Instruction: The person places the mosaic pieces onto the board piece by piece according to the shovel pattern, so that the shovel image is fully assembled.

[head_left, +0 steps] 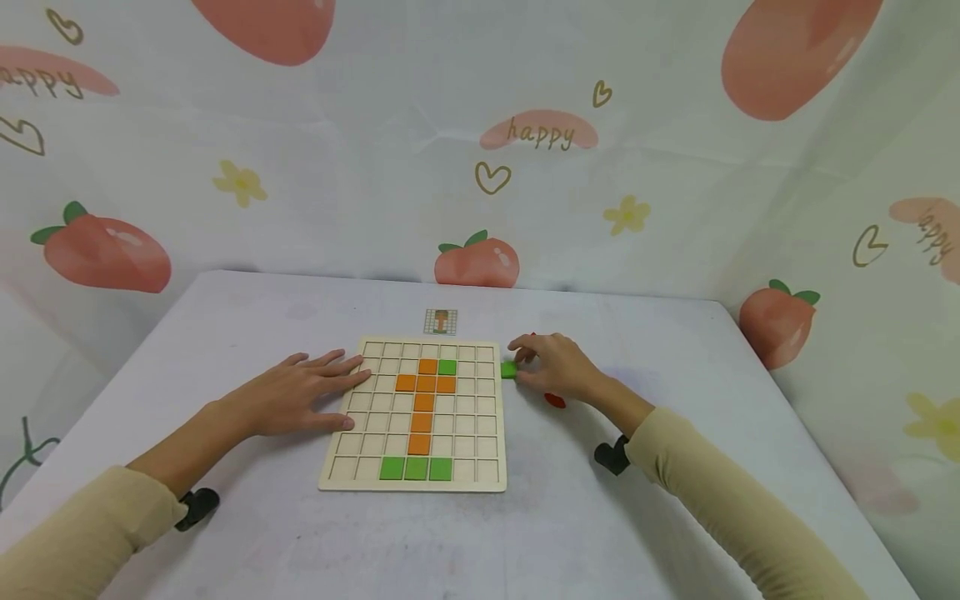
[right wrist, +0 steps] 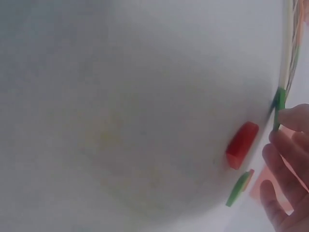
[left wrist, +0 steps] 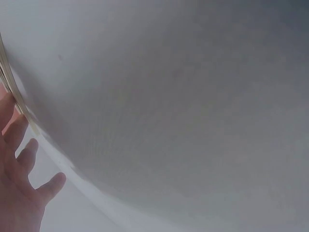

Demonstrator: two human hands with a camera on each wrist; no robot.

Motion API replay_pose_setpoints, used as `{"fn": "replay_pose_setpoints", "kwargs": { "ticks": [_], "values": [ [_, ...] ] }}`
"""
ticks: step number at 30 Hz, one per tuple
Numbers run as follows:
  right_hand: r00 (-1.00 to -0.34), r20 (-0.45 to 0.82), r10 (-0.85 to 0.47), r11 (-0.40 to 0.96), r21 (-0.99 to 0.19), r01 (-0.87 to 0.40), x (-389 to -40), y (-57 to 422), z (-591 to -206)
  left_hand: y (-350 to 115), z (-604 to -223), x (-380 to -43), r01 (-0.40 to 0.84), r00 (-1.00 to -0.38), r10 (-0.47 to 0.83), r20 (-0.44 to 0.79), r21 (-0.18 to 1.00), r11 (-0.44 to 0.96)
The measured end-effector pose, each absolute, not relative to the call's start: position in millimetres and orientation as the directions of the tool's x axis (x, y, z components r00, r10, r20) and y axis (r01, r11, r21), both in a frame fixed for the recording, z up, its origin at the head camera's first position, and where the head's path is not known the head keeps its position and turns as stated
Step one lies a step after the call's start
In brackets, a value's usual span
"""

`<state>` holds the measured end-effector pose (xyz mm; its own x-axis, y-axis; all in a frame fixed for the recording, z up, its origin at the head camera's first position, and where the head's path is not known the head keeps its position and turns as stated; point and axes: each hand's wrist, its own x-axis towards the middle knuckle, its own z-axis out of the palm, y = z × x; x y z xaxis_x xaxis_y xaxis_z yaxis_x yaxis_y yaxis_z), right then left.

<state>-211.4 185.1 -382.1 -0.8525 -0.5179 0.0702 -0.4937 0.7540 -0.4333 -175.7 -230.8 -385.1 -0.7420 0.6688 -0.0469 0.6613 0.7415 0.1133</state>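
Note:
A pale wooden grid board (head_left: 367, 426) lies on the table. Orange tiles (head_left: 423, 402) form a cross shape on it. Three green tiles (head_left: 416, 468) sit in a row near its front edge, and one green tile (head_left: 447, 367) is beside the top orange one. My left hand (head_left: 300, 396) has its fingers spread, with fingertips on the board's left edge. At the board's right edge, my right hand (head_left: 558, 364) pinches a green tile (right wrist: 280, 106) between thumb and forefinger.
Behind the board lies a small picture card (head_left: 441, 322) with a grid pattern. A red piece (right wrist: 242, 145) and another green piece (right wrist: 237, 189) lie on the white table (head_left: 285, 533) near my right hand. A printed curtain (head_left: 360, 167) hangs behind the table.

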Motion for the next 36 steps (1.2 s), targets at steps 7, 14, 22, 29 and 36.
{"fn": "replay_pose_setpoints", "kwargs": {
  "ticks": [7,14,22,29,36],
  "values": [
    [-0.852,0.084,-0.516,0.754,-0.427,-0.499,-214.1,181.7,-377.1,-231.4,-386.2,-176.3,0.657,-0.744,0.666,-0.056,0.116,0.745],
    [-0.86,0.104,-0.5,0.76,-0.424,-0.493,-219.1,162.8,-372.4,-231.7,-384.7,-175.7,0.651,-0.749,0.66,-0.064,0.117,0.75],
    [-0.84,0.111,-0.531,0.741,-0.421,-0.524,-224.5,125.1,-369.3,-231.5,-384.2,-174.9,0.65,-0.749,0.66,-0.064,0.123,0.75],
    [-0.822,0.121,-0.557,0.731,-0.398,-0.554,-228.1,100.9,-369.4,-230.5,-384.1,-175.2,0.648,-0.75,0.658,-0.067,0.127,0.751],
    [-0.816,0.142,-0.56,0.723,-0.397,-0.565,-232.7,87.2,-368.9,-230.4,-383.6,-176.2,0.652,-0.747,0.662,-0.063,0.128,0.748]
  ]
}}
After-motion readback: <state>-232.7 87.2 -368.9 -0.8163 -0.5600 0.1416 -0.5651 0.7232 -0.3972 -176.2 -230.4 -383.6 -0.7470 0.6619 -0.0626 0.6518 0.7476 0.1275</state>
